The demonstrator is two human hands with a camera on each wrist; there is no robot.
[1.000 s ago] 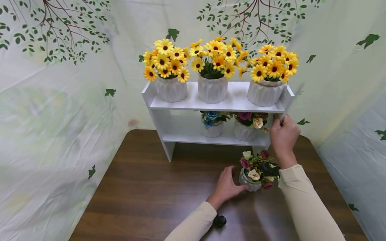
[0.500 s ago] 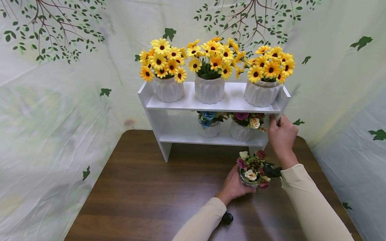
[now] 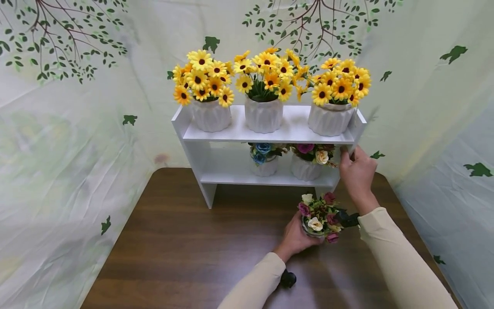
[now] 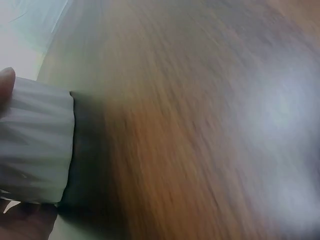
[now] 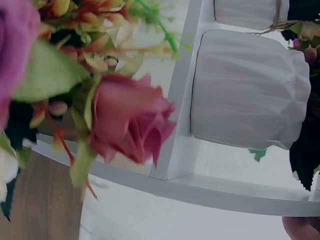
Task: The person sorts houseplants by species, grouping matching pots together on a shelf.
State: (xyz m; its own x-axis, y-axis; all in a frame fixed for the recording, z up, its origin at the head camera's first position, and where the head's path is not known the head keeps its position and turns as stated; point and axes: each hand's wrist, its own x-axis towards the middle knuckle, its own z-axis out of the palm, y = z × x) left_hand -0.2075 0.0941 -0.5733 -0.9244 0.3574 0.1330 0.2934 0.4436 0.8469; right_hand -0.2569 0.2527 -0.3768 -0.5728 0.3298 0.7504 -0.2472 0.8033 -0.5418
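Observation:
My left hand [image 3: 296, 239] grips a white fluted flower pot [image 4: 37, 140] from its left side, in front of the shelf. The pot carries artificial roses [image 3: 320, 216] in purple, cream and dusky red. One fingertip [image 4: 6, 86] shows on the pot's wall in the left wrist view; whether the pot's base touches the table cannot be told. My right hand [image 3: 358, 176] holds the right side panel of the white two-tier shelf [image 3: 247, 178], just under the upper board. In the right wrist view a pink rose [image 5: 131, 120] from the held pot looms close to the camera.
Three pots of yellow daisies [image 3: 264, 113] stand on the upper board. On the lower one are a blue rose pot [image 3: 263, 166] and a purple and cream rose pot [image 3: 306, 168]. Below lies the brown wooden table [image 3: 185, 249]. A leaf-printed cloth [image 3: 96, 141] hangs behind.
My left hand has moved right and closed round the rose pot, where before it only reached beside it. The right hand keeps its hold on the shelf. The head view has shifted slightly.

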